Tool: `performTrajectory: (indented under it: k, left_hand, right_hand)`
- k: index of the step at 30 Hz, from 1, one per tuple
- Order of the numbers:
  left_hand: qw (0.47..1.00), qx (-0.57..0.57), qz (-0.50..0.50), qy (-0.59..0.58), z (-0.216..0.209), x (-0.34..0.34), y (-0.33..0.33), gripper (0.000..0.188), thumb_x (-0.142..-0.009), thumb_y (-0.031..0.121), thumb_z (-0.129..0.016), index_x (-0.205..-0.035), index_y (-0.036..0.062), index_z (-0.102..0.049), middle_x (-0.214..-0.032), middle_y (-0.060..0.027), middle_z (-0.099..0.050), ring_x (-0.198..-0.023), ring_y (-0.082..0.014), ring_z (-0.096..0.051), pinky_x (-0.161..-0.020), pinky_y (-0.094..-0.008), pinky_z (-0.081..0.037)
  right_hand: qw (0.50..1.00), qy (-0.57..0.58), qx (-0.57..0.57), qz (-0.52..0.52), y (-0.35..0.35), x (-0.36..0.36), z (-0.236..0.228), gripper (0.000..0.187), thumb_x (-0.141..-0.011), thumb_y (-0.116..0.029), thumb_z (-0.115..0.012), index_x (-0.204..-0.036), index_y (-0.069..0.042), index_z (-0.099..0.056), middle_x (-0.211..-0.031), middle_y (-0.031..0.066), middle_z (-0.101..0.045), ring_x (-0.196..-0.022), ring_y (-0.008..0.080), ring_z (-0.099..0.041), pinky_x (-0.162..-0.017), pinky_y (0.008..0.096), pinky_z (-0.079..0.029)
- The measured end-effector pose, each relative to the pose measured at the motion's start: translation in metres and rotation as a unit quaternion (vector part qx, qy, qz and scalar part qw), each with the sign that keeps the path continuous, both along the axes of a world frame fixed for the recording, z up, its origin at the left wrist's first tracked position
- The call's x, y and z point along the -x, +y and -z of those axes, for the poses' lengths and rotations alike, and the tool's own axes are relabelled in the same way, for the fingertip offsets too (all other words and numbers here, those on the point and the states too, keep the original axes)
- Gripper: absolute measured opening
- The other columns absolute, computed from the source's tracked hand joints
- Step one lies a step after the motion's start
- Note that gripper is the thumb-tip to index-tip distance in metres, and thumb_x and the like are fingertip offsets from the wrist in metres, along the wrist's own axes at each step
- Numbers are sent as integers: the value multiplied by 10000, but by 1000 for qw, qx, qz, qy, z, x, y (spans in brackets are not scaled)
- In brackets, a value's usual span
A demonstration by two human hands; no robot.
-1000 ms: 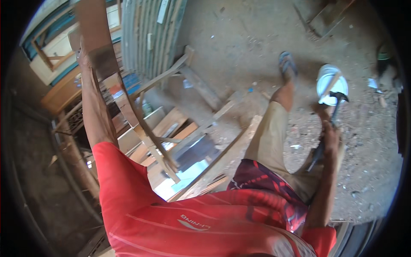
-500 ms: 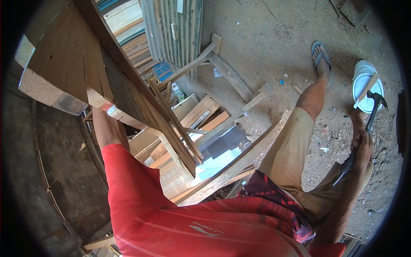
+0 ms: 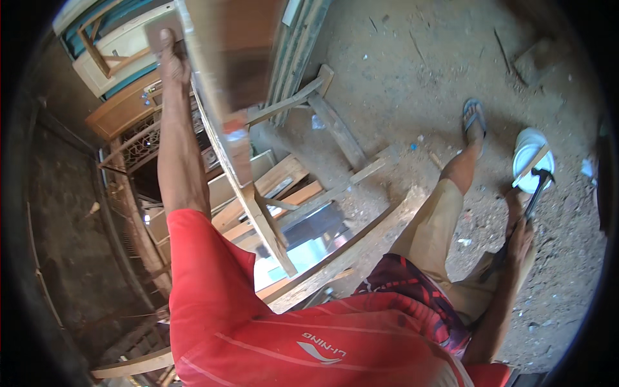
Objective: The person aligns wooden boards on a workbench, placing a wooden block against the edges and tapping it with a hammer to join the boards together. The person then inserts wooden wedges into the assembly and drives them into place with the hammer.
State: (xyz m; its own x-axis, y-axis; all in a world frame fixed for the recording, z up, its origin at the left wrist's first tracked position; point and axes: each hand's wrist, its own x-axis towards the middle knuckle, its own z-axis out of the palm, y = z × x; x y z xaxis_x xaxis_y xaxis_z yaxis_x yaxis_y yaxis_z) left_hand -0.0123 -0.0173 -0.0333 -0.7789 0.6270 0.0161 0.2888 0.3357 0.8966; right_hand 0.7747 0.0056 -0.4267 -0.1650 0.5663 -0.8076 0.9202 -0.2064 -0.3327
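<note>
My left hand [image 3: 173, 61] grips the upper end of a large wooden frame [image 3: 222, 151], its thumb lying over the end and the other fingers hidden. The frame tilts across the upper left, and its broad brown panel is smeared by motion. Low at the right, my right hand [image 3: 520, 237] is closed round the handle of a claw hammer [image 3: 534, 197]. The hammer's head points up and away, over the rim of a white bucket [image 3: 522, 169] with a wooden strip [image 3: 536, 158] across its top.
A wooden trestle [image 3: 338, 126] stands beyond the frame, and a long beam [image 3: 348, 258] runs past my leg. Several boards [image 3: 303, 203] lie beneath it. Corrugated sheets [image 3: 306, 45] lean at the back. My sandalled foot [image 3: 474, 119] rests on the littered dirt floor [image 3: 412, 71].
The wooden frame has swung up and to the right, and my left hand, hidden behind it before, now shows on its upper end. The hammer stays in my right hand, slightly lower in view.
</note>
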Motion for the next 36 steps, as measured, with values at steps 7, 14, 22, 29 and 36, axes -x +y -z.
performTrajectory:
  k: [7, 14, 22, 29, 36]
  left_hand:
    - [995, -64, -70, 41, 9, 8, -16, 609, -865, 293, -830, -1338, 27, -555, -1246, -92, -648, -1141, -222, -621, -997, -368, -518]
    - [989, 3, -88, 116, 5, -12, -21, 641, -827, 333, -855, -1305, -21, -616, -1210, -85, -682, -1093, -169, -628, -938, -312, -493]
    - [984, -42, -118, 126, 9, -23, -27, 681, -795, 421, -849, -1249, -45, -649, -1163, -114, -724, -1057, -183, -665, -924, -323, -519]
    - [975, 74, -153, 145, -12, -33, -19, 762, -762, 472, -845, -1283, -45, -638, -1209, -162, -712, -1090, -247, -667, -963, -367, -506]
    - [983, -122, -93, 103, -1, -25, -21, 511, -795, 257, -815, -1219, 3, -685, -1154, -178, -729, -1063, -238, -676, -923, -386, -532]
  right_hand:
    - [968, 189, -79, 147, 37, 46, -156, 429, -1053, -365, -485, -1248, 10, -557, -821, 70, -517, -652, 155, -513, -590, 320, -423]
    - [863, 475, -129, 112, 118, 194, -389, 548, -1046, -389, -506, -1369, 46, -429, -763, 10, -478, -533, 49, -446, -458, 196, -343]
    - [849, 446, -157, -235, 144, 416, -499, 309, -1023, -243, -602, -1183, 20, -579, -728, 37, -530, -672, 111, -495, -603, 294, -417]
    - [594, 672, -367, -248, 136, 558, -509, 383, -1061, -406, -513, -1062, -33, -602, -654, 6, -537, -537, 64, -496, -469, 235, -391]
    - [733, 454, -304, -405, 124, 573, -507, 382, -1040, -334, -523, -961, 37, -569, -809, 317, -610, -797, 508, -607, -700, 511, -488]
